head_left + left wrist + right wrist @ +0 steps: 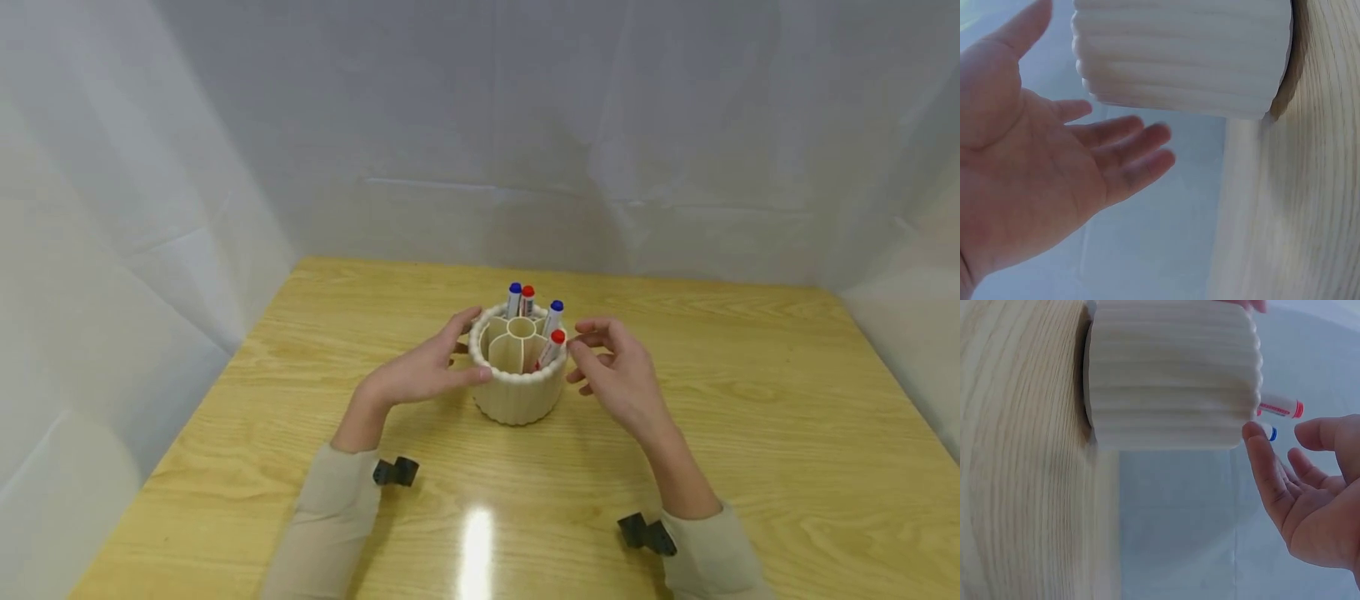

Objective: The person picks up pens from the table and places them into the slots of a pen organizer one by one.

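Note:
A cream ribbed round pen holder [517, 396] with inner compartments stands on the wooden table [750, 417]. Several markers stick up from it, two with blue caps [514, 290] and two with red caps [557, 337]. My left hand [461, 354] cups the holder's left side with straight fingers, its thumb at the near rim. In the left wrist view the palm [1041, 169] stands apart from the holder's wall [1185, 56]. My right hand [600, 358] hovers just right of the rim, fingers relaxed and holding nothing. The right wrist view shows that hand [1310, 494] beside the holder [1172, 375] and a red-capped marker [1282, 409].
White sheeting [150, 208] walls the table at the back and on both sides. Black camera mounts sit on the left sleeve [396, 472] and the right sleeve [647, 533]. A light glare [476, 542] lies on the table's near part.

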